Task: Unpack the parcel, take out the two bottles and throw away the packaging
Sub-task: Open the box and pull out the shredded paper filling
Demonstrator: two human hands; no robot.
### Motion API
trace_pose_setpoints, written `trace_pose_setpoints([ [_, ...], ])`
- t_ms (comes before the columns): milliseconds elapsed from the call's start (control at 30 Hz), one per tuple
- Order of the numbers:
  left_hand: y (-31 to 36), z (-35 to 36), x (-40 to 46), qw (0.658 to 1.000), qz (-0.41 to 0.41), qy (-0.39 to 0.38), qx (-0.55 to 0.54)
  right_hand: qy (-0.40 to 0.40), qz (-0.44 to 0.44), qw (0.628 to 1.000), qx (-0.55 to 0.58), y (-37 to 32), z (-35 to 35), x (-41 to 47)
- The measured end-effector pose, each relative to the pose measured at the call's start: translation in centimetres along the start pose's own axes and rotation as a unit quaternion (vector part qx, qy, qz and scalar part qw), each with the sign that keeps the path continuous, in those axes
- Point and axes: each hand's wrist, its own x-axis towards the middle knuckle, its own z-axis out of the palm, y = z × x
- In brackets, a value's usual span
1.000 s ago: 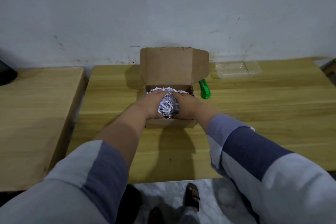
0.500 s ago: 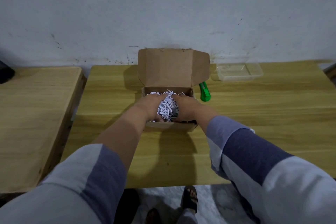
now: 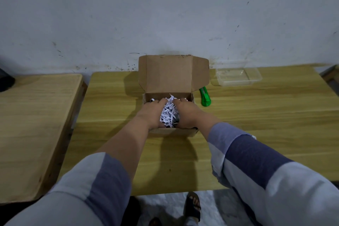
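Head view: a person reaches both arms into an open cardboard box [image 3: 170,132] on a wooden table [image 3: 256,115], its lid [image 3: 172,73] standing upright against the wall behind. The left hand [image 3: 151,113] and right hand [image 3: 187,113] sit inside the box, cupped from either side around a mound of white shredded paper [image 3: 168,113] that lies between them, equally near to each. Fingers curve over the far side of the filling. The two bottles are not visible; they presumably lie beneath the shreds, directly under the hands, so their long axis cannot be told. A green utility knife [image 3: 205,97] rests just right of the box, and a clear plastic tray [image 3: 236,77] sits farther back.
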Motion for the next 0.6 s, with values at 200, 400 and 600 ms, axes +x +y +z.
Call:
trace_pose_setpoints([
  [200,0.3,-2.2,-0.6,0.997,-0.002,0.051,-0.055,0.039,-0.016,0.999,-0.012,-0.7,-2.9,-0.7],
  [400,1.3,-6.5,-1.1,0.992,0.029,0.107,-0.067,0.107,-0.012,0.994,0.022,-1.3,-6.9,-2.7],
  [600,6.1,-9.3,-0.4,0.983,0.118,0.122,-0.064,0.188,0.032,0.981,0.047,1.6,-9.5,-7.1],
])
